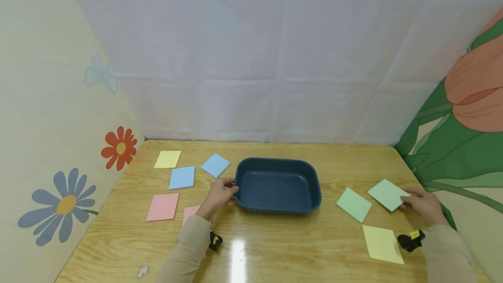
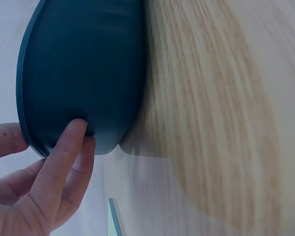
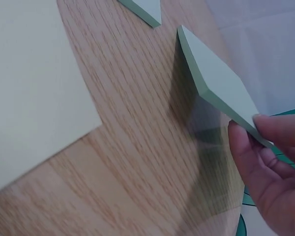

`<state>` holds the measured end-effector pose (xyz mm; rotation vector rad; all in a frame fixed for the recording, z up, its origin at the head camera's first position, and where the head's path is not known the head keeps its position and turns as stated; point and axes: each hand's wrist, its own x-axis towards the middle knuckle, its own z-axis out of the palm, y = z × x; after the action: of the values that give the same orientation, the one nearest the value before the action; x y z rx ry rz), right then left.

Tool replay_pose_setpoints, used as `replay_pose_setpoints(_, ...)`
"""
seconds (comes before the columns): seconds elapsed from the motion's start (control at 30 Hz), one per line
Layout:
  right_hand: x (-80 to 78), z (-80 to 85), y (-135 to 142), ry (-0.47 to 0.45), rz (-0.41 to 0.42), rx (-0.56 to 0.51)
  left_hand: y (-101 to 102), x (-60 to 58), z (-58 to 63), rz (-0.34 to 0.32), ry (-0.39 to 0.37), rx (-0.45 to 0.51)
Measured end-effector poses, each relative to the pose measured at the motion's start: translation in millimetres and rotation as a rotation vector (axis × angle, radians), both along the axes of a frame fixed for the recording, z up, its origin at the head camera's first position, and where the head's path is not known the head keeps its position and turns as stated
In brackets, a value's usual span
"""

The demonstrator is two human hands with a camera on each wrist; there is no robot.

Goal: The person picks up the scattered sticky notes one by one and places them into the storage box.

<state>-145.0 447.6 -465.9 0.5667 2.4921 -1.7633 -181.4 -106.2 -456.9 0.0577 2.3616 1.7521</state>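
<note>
A dark blue rectangular plastic basin stands mid-table with its inside bare. At its left end my left hand pinches the rim. In the left wrist view, fingers lie against the basin's wall with the thumb across the rim. Over on the right, my right hand pinches a light green sticky note pad by its right corner, between thumb and fingers. That pad is tilted up off the wood, its shadow beneath it. A second green pad lies just left of it.
A yellow pad lies at front right. Left of the basin lie a yellow pad, two blue pads and two pink pads, one partly behind my left wrist. A white cloth hangs behind the wooden table.
</note>
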Motion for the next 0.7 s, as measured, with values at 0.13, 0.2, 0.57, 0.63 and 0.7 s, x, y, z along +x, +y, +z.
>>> replay_pose_setpoints(0.13,2.6,2.4,-2.4,0.01,-0.012,-0.001,0.2,0.2,0.8,0.007,-0.008,-0.004)
replay_pose_setpoints(0.2,4.2,3.1,-3.2,0.022,-0.013,0.011,0.0,0.1,0.4,0.007,-0.009,-0.006)
replay_pose_setpoints(0.57,9.2,5.4,-6.8,0.042,0.016,0.123,0.1,-1.3,-2.2,-0.01,-0.01,0.004)
replay_pose_setpoints(0.63,8.6,5.8,-6.8,0.046,0.014,0.125,0.2,-1.2,-2.1,-0.012,-0.007,0.003)
replay_pose_setpoints(0.7,8.5,5.8,-6.6,0.064,0.009,0.106,0.4,-1.2,-2.0,-0.007,-0.006,0.002)
